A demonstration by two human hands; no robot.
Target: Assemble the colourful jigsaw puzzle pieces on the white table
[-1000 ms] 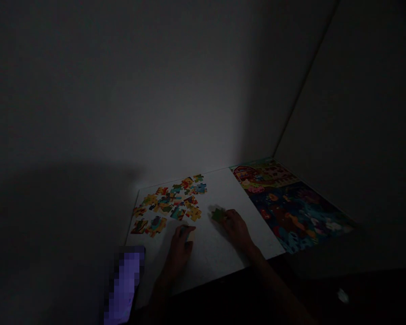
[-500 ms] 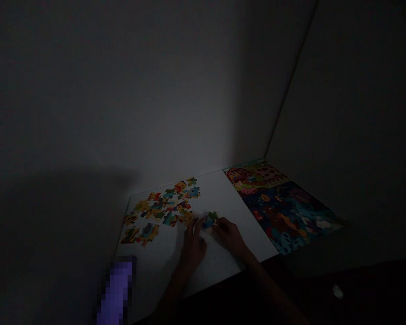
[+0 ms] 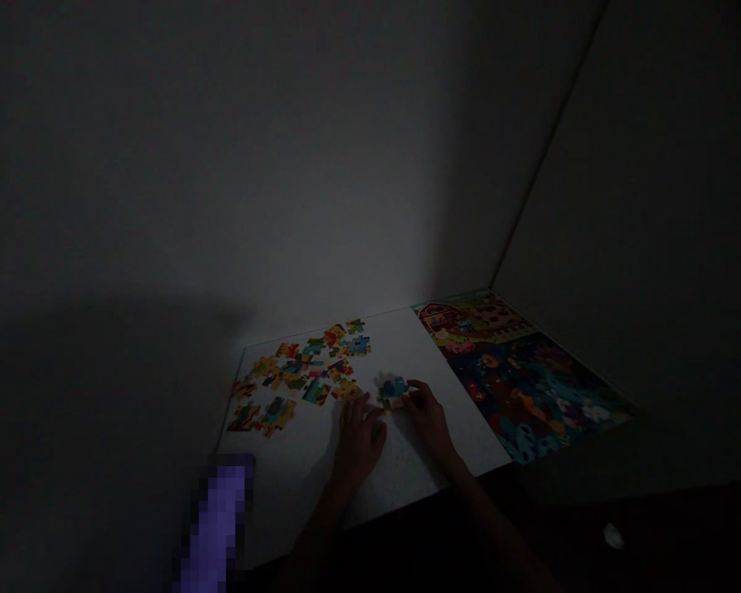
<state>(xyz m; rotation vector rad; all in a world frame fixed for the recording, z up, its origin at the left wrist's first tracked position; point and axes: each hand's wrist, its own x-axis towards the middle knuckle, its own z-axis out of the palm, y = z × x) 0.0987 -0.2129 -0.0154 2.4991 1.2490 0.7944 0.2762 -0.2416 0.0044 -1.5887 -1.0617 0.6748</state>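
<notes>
On the dim white surface before me, my left hand lies flat with its fingers loosely spread, the fingertips just beside a small blue-green clump of puzzle pieces. My right hand curls against the clump's right edge; the gloom hides whether it pinches it. Loose puzzle pieces lie scattered to the left, and two colourful puzzle pictures lie at the right, apart from my hands.
</notes>
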